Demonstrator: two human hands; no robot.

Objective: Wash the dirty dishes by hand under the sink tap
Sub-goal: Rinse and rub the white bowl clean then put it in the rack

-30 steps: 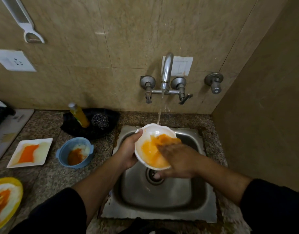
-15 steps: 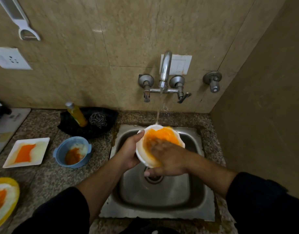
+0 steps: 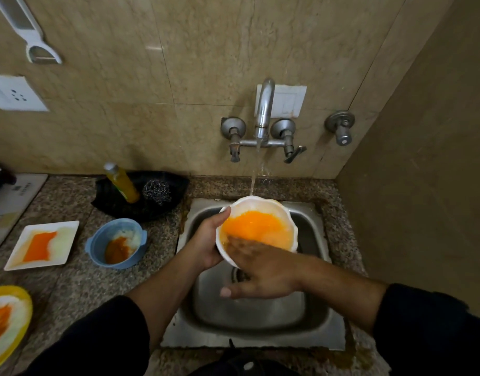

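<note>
White bowl (image 3: 256, 210) now sits higher and further back over the sink (image 3: 309, 329) than it did a second ago, with its far rim right under the tap (image 3: 264, 109), so the stream strikes the rim and runs inside. The orange residue has spread from a patch into a thin, watery film across most of the interior, which suggests your rubbing is loosening it rather than clearing it yet.

Your left hand (image 3: 206, 245) holds the bowl by its left rim, fingers curled around the outside and thumb over the edge. Your right hand (image 3: 260, 270) has slid toward the near inner wall; its fingers (image 3: 234, 244) are flat and spread against the surface, gripping nothing.

My read: this bowl is mid-wash and needs the coloured water tipped out and another rinse. Three more pieces wait on the counter (image 3: 70, 283) to your left: the blue bowl (image 3: 116, 242), the square white plate (image 3: 42, 244) and the yellow plate (image 3: 8, 324), all soiled.
</note>
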